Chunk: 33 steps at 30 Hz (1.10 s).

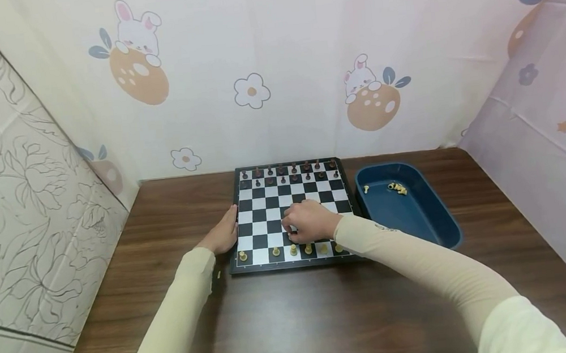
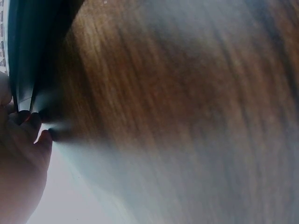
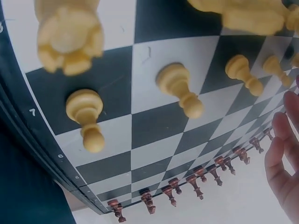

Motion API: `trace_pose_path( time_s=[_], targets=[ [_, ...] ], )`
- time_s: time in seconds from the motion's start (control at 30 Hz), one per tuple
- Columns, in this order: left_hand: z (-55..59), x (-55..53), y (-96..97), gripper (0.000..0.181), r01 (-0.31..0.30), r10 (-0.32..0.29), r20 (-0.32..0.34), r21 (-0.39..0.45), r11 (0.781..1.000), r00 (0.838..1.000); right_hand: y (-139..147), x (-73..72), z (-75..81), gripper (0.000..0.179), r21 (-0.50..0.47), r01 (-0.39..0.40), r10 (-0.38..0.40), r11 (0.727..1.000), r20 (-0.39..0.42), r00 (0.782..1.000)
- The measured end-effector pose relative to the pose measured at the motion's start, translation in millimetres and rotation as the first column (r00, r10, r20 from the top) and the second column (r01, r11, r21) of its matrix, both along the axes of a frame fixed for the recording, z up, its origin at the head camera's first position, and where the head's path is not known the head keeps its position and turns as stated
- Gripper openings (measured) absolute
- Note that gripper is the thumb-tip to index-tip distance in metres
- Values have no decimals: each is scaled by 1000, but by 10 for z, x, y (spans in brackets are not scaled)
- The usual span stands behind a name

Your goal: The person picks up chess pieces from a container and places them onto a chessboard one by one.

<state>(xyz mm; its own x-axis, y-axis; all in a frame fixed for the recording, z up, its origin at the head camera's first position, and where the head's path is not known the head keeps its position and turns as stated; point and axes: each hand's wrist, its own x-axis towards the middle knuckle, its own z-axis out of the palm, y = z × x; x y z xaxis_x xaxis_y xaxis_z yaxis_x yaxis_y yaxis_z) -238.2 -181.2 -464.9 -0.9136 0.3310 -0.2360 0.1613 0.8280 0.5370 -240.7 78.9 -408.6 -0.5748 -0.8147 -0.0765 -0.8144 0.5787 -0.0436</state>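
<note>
Nearest to us lies the bare front of the wood table (image 1: 287,324); beyond it we find the chessboard (image 1: 291,265), set flat, with cream pieces (image 1: 308,249) standing along its near row and cream pawns (image 3: 180,88) on the row ahead; we note the left hand (image 1: 222,233) touching the board's left edge, fingers extended and together; we see the right hand (image 1: 310,220) over the near half of the board, fingers bent downward; we cannot tell whether their tips clamp a piece; at the board's right we locate the blue tray (image 1: 414,215), holding loose cream pieces (image 1: 398,188); farthest across the board, we observe two rows of dark red pieces (image 1: 282,170).
</note>
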Motion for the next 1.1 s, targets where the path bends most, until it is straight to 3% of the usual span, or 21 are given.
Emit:
trace_pose_path(
  time_s=[0.3, 0.6, 0.83, 1.1],
  targets=[
    [-11, -14, 30, 56, -1, 1, 1, -4, 1000, 1000, 82, 14, 35, 8, -17, 19, -19, 1000, 6, 1000],
    [-17, 10, 9, 56, -18, 19, 15, -17, 1000, 1000, 357, -28, 300, 11, -41, 83, -85, 996, -57, 995],
    [-11, 11, 3, 56, -7, 7, 9, -10, 1000, 1000, 714, -136, 436, 10, -23, 193, -195, 981, -98, 976],
    [29, 35, 10, 56, -1, 1, 0, -3, 1000, 1000, 1207, -213, 489, 5, -28, 327, -328, 944, -117, 937]
  ],
)
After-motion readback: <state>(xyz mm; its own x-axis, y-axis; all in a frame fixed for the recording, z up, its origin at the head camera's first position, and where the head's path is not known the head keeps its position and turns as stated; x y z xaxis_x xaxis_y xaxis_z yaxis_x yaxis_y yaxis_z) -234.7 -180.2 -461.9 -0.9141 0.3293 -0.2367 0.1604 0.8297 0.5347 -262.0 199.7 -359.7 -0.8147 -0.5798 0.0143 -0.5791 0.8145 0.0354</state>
